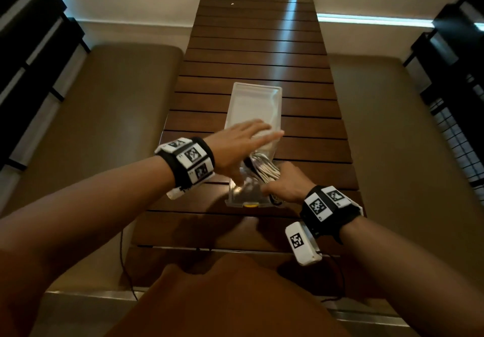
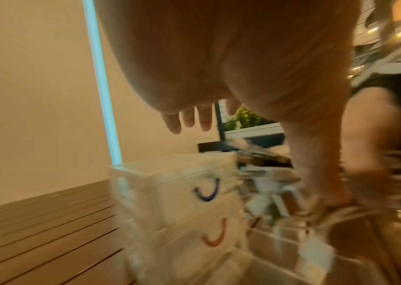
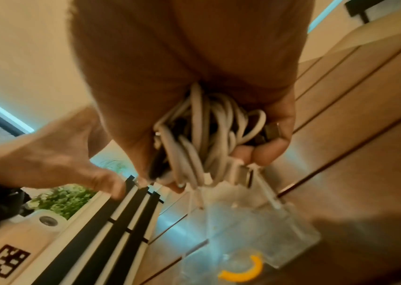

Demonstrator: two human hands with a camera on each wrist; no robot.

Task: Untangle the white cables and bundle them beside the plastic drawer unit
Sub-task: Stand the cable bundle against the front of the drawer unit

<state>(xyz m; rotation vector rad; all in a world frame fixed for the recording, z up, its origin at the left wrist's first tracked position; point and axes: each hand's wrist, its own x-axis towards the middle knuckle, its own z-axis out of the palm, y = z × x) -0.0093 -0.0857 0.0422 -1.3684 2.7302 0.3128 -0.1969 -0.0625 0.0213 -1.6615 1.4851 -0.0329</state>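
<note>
Right hand (image 1: 285, 182) grips white cable bundle (image 3: 201, 142) above open bottom drawer (image 3: 255, 237) of plastic drawer unit (image 1: 252, 106) mid-table (image 1: 251, 48), left hand (image 1: 243, 145) spread flat over unit top.

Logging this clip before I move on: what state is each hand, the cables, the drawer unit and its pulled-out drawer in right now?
Left hand: open, fingers straight, over the drawer unit's top.
Right hand: gripping the cables.
Cables: white, bunched in a tangled wad, lifted above the drawer.
Drawer unit: upright on the wooden table.
Drawer: bottom one, orange handle, pulled out; contents not clear.
</note>
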